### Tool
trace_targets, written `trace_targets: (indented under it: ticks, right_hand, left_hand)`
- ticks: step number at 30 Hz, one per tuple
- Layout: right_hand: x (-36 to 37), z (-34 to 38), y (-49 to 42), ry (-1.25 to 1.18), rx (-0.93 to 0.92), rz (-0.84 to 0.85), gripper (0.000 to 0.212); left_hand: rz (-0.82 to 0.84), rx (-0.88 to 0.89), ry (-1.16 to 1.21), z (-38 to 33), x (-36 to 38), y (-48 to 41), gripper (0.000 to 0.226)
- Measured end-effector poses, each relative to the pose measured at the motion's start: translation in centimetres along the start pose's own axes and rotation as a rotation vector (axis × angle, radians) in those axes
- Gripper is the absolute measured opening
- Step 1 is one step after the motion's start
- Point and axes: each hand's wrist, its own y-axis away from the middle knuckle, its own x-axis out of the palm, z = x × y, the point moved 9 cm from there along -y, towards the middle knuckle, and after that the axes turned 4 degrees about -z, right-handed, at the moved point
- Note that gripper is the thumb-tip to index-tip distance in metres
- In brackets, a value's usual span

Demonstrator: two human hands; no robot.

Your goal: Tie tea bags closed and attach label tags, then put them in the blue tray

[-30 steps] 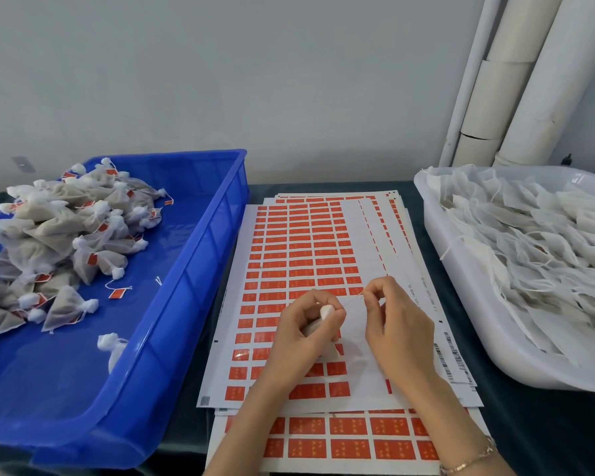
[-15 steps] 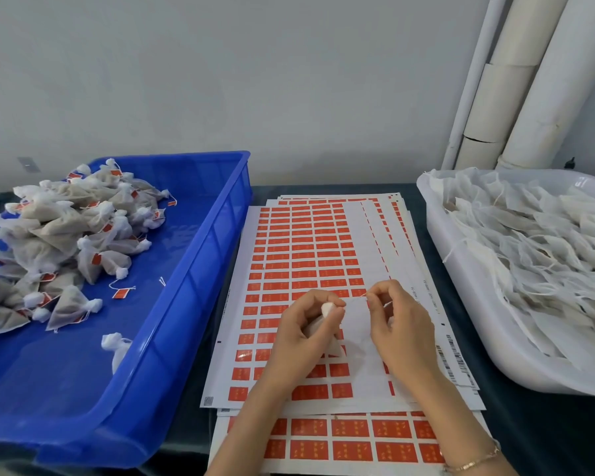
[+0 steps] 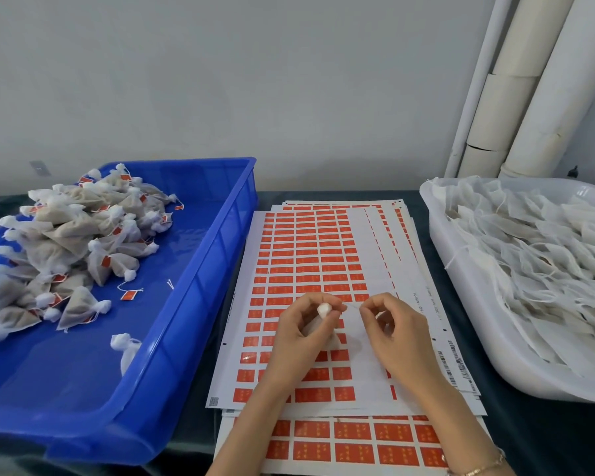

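Light, soft and easily crushed, the tea bag (image 3: 323,316) is pinched at its gathered neck by the left hand (image 3: 301,334), while the right hand (image 3: 390,333) pinches its thin string (image 3: 352,306).

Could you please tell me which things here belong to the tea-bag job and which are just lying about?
Job: left hand gripping the tea bag, right hand pinching its string, label sheets, blue tray, finished bags, white tub of untied bags.
Lying about: white pipes, wall plate.
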Motion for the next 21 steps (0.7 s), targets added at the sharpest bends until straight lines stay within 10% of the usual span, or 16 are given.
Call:
trace_targets:
  ticks: [9,15,21]
  right_hand:
    - [-0.8,-2.3,-2.5,-0.038,0.136,0.042,0.01]
    - [0.3,-5.6,-3.5,0.264,0.237,0.308,0.081]
    - [0.7,-6.0,-3.2,0.355,0.233,0.387,0.098]
  left_hand:
    - [-0.045,-0.059,-0.008,1.0,-0.4,-0.2,0.016]
    - [-0.052,-0.048,-0.003,1.1,-0.5,-0.3,0.017]
    - [-0.089,-0.062,-0.013,1.5,-0.5,-0.2,0.029]
